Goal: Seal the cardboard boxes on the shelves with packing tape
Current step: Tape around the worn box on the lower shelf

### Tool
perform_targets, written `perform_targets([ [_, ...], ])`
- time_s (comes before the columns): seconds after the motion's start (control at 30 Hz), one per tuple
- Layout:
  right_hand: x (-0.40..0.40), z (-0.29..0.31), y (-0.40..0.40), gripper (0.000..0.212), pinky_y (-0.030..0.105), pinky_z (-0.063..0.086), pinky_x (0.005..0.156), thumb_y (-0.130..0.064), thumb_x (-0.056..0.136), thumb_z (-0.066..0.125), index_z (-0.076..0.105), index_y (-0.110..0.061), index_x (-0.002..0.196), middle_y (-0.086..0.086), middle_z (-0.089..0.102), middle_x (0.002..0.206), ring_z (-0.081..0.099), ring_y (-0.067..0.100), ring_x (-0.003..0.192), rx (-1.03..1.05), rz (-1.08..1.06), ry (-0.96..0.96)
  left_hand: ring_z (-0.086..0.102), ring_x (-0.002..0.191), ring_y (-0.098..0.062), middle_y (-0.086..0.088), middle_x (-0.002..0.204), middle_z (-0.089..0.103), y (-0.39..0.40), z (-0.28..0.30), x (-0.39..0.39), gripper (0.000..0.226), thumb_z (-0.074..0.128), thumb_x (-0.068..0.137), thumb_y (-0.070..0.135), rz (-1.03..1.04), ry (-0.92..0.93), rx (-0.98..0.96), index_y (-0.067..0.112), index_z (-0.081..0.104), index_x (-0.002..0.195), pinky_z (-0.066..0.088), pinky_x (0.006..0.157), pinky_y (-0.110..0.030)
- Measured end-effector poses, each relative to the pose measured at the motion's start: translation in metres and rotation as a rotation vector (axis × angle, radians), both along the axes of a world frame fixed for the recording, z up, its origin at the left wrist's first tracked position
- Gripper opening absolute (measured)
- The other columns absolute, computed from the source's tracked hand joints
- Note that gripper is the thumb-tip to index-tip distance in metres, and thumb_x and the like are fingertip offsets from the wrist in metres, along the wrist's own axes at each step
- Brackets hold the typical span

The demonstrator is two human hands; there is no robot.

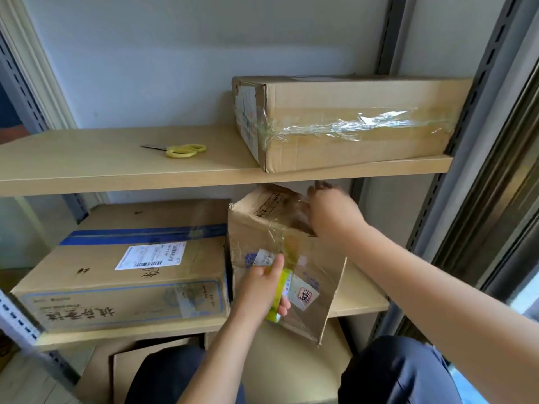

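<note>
The person's dark trouser knees (393,371) fill the bottom edge. Above them, the wooden lower shelf (358,301) carries a wide, blue-taped cardboard box (122,275) and, touching its right side, a small creased carton (291,258), tilted and overhanging the shelf edge. On the upper shelf (87,167) sits a long flat box (350,121) banded with crinkled clear tape. The left hand (259,287) grips a yellow-green tape roll (281,293) against the small carton's front; the right hand (332,211) pinches its top, film stretched between. Yellow-handled scissors (180,150) lie apart.
</note>
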State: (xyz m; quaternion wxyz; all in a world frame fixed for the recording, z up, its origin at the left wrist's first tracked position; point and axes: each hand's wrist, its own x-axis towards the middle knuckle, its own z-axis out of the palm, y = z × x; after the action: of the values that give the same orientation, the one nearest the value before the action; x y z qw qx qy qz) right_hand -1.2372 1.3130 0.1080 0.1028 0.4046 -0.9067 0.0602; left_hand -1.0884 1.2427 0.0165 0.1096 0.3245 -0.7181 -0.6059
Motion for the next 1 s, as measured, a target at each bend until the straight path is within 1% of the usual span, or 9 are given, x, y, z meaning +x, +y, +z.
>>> perform_targets([
  [0.1, 0.047, -0.009, 0.008, 0.088, 0.036, 0.054, 0.079, -0.082, 0.082, 0.016, 0.043, -0.025, 0.143, 0.003, 0.054, 0.139, 0.06, 0.025, 0.113, 0.054, 0.148, -0.189, 0.057, 0.041, -0.02, -0.008, 0.05, 0.064, 0.0, -0.003, -0.009, 0.05, 0.045, 0.1, 0.049, 0.063, -0.019, -0.039, 0.004, 0.062, 0.083, 0.053, 0.054, -0.031],
  [0.2, 0.042, -0.02, 0.005, 0.047, 0.032, 0.05, 0.064, -0.056, 0.095, 0.049, 0.051, -0.025, 0.13, -0.002, 0.065, 0.115, 0.067, 0.024, 0.094, 0.063, 0.086, 0.159, 0.057, 0.042, -0.021, -0.01, 0.051, 0.064, 0.002, -0.003, -0.009, 0.049, 0.044, 0.102, 0.048, 0.05, 0.054, -0.03, 0.005, 0.063, 0.085, 0.05, 0.05, -0.029],
  [0.27, 0.026, -0.02, 0.002, 0.031, 0.031, 0.043, 0.06, -0.049, 0.098, 0.051, 0.06, -0.023, 0.114, 0.001, 0.069, 0.096, 0.067, 0.027, 0.084, 0.022, 0.064, 0.213, 0.058, 0.048, -0.02, -0.013, 0.059, 0.066, 0.002, -0.003, 0.002, 0.04, 0.045, 0.103, 0.042, -0.05, 0.182, 0.023, 0.007, 0.062, 0.097, 0.052, 0.056, -0.028],
  [0.37, 0.007, -0.013, -0.005, 0.034, 0.03, 0.041, 0.06, -0.055, 0.093, 0.054, 0.066, -0.024, 0.102, 0.0, 0.069, 0.09, 0.066, 0.027, 0.084, -0.015, 0.047, 0.125, 0.064, 0.065, -0.023, -0.017, 0.075, 0.071, -0.01, -0.003, 0.02, 0.029, 0.044, 0.105, 0.029, -0.191, 0.261, -0.056, 0.006, 0.062, 0.102, 0.053, 0.08, -0.034],
  [0.5, 0.008, -0.01, -0.004, 0.045, 0.028, 0.036, 0.056, -0.069, 0.086, 0.052, 0.066, -0.031, 0.106, -0.004, 0.07, 0.089, 0.066, 0.022, 0.082, -0.091, 0.065, 0.128, 0.069, 0.068, -0.026, -0.01, 0.074, 0.073, -0.029, -0.006, 0.021, 0.025, 0.048, 0.104, 0.028, -0.207, 0.201, -0.189, 0.013, 0.065, 0.093, 0.055, 0.082, -0.04],
  [0.57, 0.009, -0.013, -0.006, 0.056, 0.027, 0.04, 0.057, -0.078, 0.082, 0.049, 0.065, -0.032, 0.109, -0.005, 0.07, 0.088, 0.067, 0.022, 0.08, -0.095, 0.039, 0.156, 0.07, 0.067, -0.028, -0.01, 0.072, 0.073, -0.034, -0.006, 0.014, 0.027, 0.05, 0.104, 0.03, -0.205, 0.183, -0.198, 0.012, 0.066, 0.092, 0.057, 0.081, -0.042],
  [0.77, 0.01, -0.015, -0.015, 0.048, 0.03, 0.036, 0.059, -0.062, 0.093, 0.048, 0.06, -0.018, 0.108, 0.002, 0.068, 0.095, 0.067, 0.027, 0.087, -0.034, 0.004, 0.26, 0.063, 0.046, -0.025, -0.013, 0.056, 0.068, -0.053, -0.043, 0.018, 0.05, 0.039, 0.102, 0.053, -0.075, -0.113, -0.187, 0.015, 0.063, 0.08, 0.055, 0.054, -0.031],
  [0.87, 0.021, -0.018, -0.029, 0.051, 0.031, 0.04, 0.064, -0.054, 0.094, 0.055, 0.05, -0.012, 0.123, 0.004, 0.061, 0.112, 0.064, 0.025, 0.1, 0.052, -0.016, 0.305, 0.061, 0.042, -0.019, -0.009, 0.053, 0.067, -0.049, -0.057, 0.018, 0.058, 0.037, 0.099, 0.06, 0.021, -0.187, -0.313, 0.015, 0.058, 0.069, 0.057, 0.059, -0.033],
  [1.0, 0.03, -0.038, -0.033, 0.067, 0.04, 0.045, 0.085, -0.059, 0.076, 0.072, 0.051, -0.008, 0.115, 0.009, 0.058, 0.103, 0.058, 0.031, 0.097, 0.044, -0.035, 0.435, 0.065, 0.046, -0.016, -0.002, 0.052, 0.067, -0.041, -0.068, 0.007, 0.065, 0.028, 0.096, 0.07, 0.123, -0.237, -0.397, 0.017, 0.06, 0.073, 0.058, 0.064, -0.037],
])
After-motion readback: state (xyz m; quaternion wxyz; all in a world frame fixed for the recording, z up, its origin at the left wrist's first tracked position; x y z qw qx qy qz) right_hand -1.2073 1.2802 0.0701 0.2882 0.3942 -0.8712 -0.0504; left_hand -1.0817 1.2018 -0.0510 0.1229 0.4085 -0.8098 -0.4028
